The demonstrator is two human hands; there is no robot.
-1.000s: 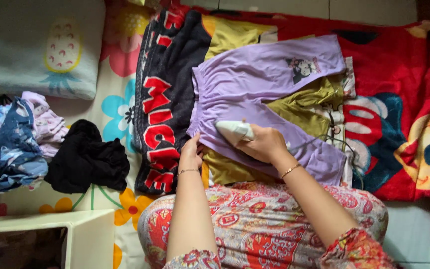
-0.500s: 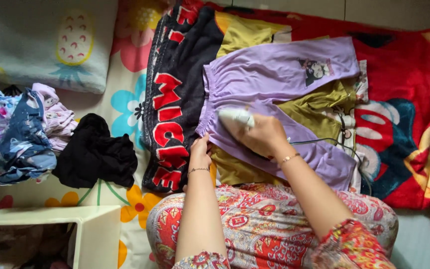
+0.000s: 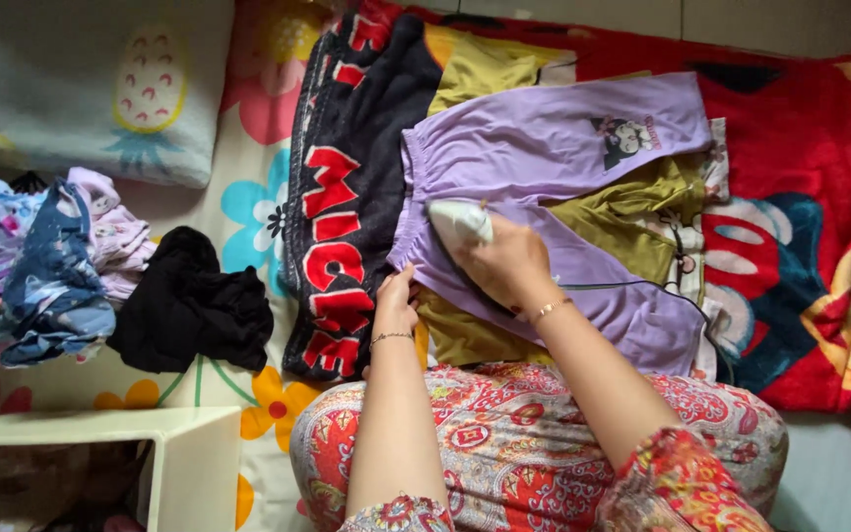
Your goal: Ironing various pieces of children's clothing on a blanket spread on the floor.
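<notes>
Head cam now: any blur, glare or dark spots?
Head view: soft, even light with no glare; right hand and white iron slightly smeared; purple trousers readable; black garment loses detail; lower-left corner dim.

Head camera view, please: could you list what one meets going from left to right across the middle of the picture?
Pile of folded clothes → black garment → dark blanket edge with red letters → left hand → white iron under the right hand → purple trousers → red cartoon blanket.
</notes>
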